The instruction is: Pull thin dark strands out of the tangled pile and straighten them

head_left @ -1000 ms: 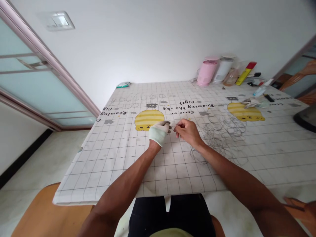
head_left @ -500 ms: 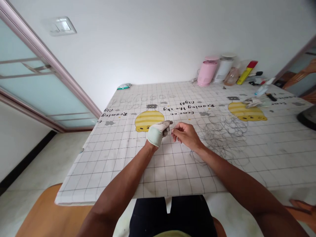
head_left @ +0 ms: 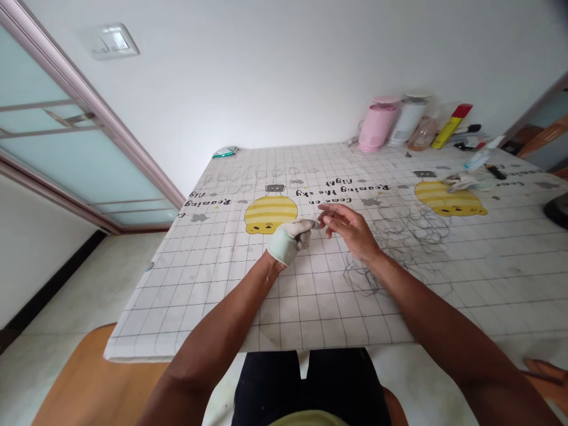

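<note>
My left hand (head_left: 295,236), in a pale work glove with greyed fingertips, is closed in a pinch over the table. What it holds, if anything, is too small to make out. Just to its right is my bare right hand (head_left: 348,228), its fingers loosely curved and apart, with the fingertips close to the gloved ones. I see nothing in it. Under and beyond the right wrist lies a loose tangle of thin dark wire-like loops (head_left: 399,236). Farther back on the left, separate thin loops (head_left: 277,172) lie in rows on the checked tablecloth (head_left: 213,278).
Along the wall stand a pink cylindrical device (head_left: 377,127), a white one (head_left: 403,124), a bottle (head_left: 422,135) and a yellow-red box (head_left: 451,126). A spray bottle (head_left: 481,155) and a crumpled glove (head_left: 465,180) lie right. A green-white packet (head_left: 225,152) is at the back left corner.
My right hand has moved right and slightly up, and its fingers have spread from a pinch. The gloved left hand has shifted slightly right, still pinched.
</note>
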Action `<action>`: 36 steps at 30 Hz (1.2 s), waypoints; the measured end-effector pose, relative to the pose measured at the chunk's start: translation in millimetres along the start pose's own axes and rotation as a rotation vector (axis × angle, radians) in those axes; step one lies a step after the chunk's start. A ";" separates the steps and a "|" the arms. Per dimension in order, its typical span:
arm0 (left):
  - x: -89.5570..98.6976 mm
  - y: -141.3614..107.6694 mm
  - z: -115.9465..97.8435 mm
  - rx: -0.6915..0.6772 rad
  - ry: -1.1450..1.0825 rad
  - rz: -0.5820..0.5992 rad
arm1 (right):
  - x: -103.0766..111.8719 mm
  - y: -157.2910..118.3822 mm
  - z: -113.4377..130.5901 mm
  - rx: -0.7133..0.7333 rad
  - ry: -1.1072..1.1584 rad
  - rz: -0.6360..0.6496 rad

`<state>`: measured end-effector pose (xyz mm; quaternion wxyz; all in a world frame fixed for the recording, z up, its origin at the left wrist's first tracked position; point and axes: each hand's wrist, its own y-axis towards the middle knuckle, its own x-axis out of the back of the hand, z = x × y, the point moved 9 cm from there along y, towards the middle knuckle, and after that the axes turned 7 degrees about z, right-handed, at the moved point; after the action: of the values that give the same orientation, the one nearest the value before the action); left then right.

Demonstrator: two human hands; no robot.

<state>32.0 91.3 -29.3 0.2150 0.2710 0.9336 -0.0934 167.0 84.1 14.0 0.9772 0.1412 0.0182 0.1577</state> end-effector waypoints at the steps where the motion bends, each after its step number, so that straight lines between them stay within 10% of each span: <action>1: -2.0 0.4 2.9 0.022 -0.021 0.023 | 0.1 0.4 2.3 0.018 -0.018 0.007; 14: -24.2 -5.7 9.5 0.155 0.082 0.197 | 6.3 -11.4 47.9 0.166 -0.234 0.027; 24: -16.5 -12.1 11.0 0.178 0.365 0.260 | 1.3 -6.4 2.4 -0.207 0.155 0.099; 36: -14.4 -15.2 -40.7 -0.084 1.114 -0.316 | 53.7 -14.0 24.9 0.022 -0.286 -0.431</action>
<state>20.4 83.7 14.3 -0.3148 0.1279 0.9379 0.0698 224.2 81.5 34.5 0.9793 0.1654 -0.0890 -0.0759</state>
